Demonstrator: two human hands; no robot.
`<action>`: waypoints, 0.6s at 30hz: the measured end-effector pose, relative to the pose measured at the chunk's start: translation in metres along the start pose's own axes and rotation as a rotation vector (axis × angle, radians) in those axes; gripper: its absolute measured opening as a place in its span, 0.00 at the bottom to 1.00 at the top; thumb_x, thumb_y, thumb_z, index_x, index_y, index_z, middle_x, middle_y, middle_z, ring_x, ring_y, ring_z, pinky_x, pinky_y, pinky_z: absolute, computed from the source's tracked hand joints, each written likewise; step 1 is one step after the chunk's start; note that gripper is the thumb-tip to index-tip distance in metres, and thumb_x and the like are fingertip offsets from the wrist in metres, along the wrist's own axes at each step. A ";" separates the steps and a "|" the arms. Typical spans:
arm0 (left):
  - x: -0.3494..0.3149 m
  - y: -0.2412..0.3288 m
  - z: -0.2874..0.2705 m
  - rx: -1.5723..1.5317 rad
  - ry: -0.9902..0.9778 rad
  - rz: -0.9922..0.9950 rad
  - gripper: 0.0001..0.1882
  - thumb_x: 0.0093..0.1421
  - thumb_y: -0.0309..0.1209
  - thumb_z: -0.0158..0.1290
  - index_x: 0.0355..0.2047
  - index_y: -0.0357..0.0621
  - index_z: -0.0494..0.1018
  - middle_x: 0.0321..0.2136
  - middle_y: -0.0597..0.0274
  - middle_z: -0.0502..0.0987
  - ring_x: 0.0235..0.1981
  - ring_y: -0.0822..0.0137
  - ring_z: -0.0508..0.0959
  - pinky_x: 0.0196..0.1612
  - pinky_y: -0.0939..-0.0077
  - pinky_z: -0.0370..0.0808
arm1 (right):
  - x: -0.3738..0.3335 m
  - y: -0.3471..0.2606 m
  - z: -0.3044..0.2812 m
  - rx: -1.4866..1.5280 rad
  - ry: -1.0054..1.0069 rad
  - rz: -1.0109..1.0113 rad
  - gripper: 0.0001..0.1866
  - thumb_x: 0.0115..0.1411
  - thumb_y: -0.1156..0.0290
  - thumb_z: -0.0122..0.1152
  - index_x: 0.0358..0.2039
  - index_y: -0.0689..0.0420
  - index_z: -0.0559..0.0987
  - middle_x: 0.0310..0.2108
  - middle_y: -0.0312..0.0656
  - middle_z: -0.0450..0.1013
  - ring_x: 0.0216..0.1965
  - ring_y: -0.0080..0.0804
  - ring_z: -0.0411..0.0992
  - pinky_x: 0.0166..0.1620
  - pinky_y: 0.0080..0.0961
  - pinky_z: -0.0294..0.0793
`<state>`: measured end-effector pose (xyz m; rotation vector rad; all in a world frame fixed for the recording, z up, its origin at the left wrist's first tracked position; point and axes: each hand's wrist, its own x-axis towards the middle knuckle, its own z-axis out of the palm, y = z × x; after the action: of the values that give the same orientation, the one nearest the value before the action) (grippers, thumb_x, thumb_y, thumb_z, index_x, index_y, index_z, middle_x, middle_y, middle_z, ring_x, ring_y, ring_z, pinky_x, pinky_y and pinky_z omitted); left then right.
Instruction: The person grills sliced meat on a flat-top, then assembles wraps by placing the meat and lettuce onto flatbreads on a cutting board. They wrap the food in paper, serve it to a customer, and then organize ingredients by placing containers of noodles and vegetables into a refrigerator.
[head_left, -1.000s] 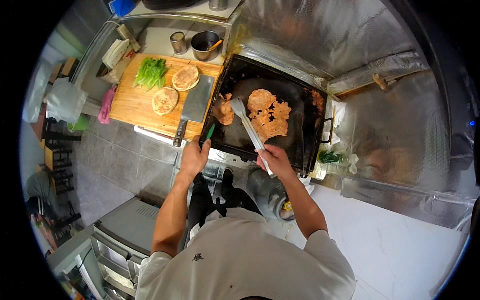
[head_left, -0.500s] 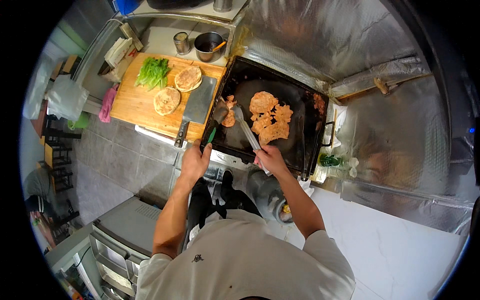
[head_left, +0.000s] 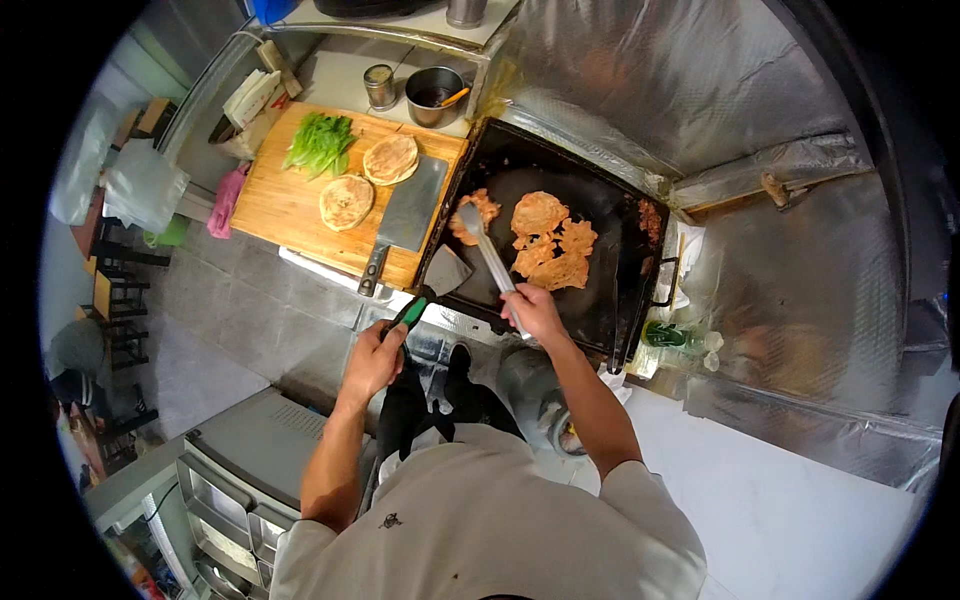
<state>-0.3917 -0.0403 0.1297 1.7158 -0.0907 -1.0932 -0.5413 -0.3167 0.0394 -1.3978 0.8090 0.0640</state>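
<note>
My left hand point(head_left: 372, 362) is closed round the green-and-black handle of a spatula point(head_left: 445, 270), its wide metal blade over the near left corner of the black griddle point(head_left: 622, 196). In my right hand point(head_left: 535, 312) are metal tongs point(head_left: 490, 258). Their tips rest at a small piece of browned meat point(head_left: 484, 203) on the griddle's left side; whether they pinch it I cannot tell. Larger flat, ragged meat pieces point(head_left: 552, 268) lie together at the middle of the griddle, right of the tongs.
Left of the griddle, a wooden board point(head_left: 275, 205) holds lettuce point(head_left: 320, 143), round flatbreads point(head_left: 346, 202) and a cleaver point(head_left: 410, 205). Behind it stand a metal pot point(head_left: 434, 95) and a small canister point(head_left: 380, 88). A green bottle point(head_left: 668, 336) lies by the griddle's right handle.
The spatula has come back toward me, away from the small meat piece, which now lies flatter. The tongs' tips have moved onto that piece. The whole view has shifted slightly.
</note>
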 end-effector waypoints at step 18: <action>0.175 -0.013 -0.089 0.854 0.524 0.721 0.14 0.65 0.40 0.54 0.37 0.41 0.79 0.34 0.43 0.79 0.37 0.42 0.78 0.40 0.50 0.75 | -0.071 -0.037 0.022 -0.701 0.534 -0.310 0.12 0.65 0.62 0.56 0.39 0.58 0.77 0.23 0.52 0.71 0.24 0.56 0.72 0.27 0.45 0.69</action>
<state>-0.2338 -0.0645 0.0144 2.3684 -0.8675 -0.0103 -0.5655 -0.2756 0.1075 -2.2460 1.0473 -0.3057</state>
